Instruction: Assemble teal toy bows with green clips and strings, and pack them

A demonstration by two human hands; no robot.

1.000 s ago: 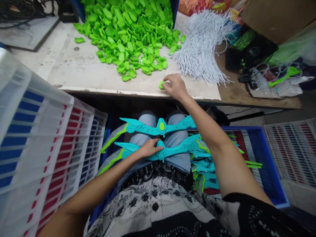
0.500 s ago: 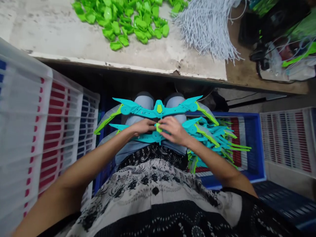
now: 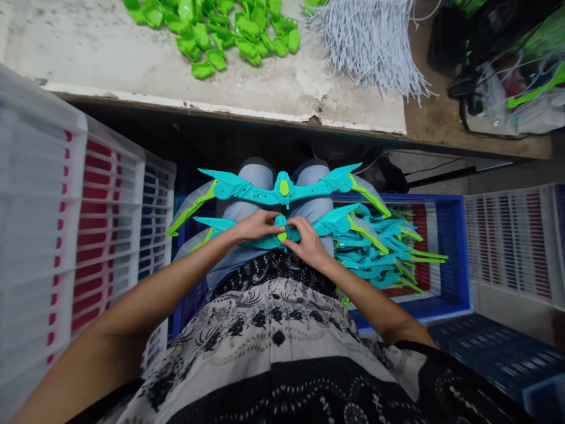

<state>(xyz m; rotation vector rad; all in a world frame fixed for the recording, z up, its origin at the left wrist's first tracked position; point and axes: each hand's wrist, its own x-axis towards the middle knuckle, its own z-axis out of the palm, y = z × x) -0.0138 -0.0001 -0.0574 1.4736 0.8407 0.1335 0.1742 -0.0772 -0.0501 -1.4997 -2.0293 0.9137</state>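
Bow of turquoise plastic (image 3: 336, 220) at frame centre, left hand (image 3: 257, 226) pinching its middle, right hand (image 3: 309, 242) at its lime-green faceted tile (image 3: 282, 237), grip impossible to tell, lime-green plastic pieces (image 3: 248, 52) on whitish tabletop (image 3: 106, 59) above.

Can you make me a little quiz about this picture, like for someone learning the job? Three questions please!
1. True or false: the white strings lie to the right of most of the green pieces.

2. Where does the farther turquoise bow rest?
A) on the tabletop
B) across the person's legs
C) inside a crate

3. Fill in: the right grip is at the ____ (middle or tip) of the nearer turquoise bow.

Key: 1 true; 2 B; 3 middle.
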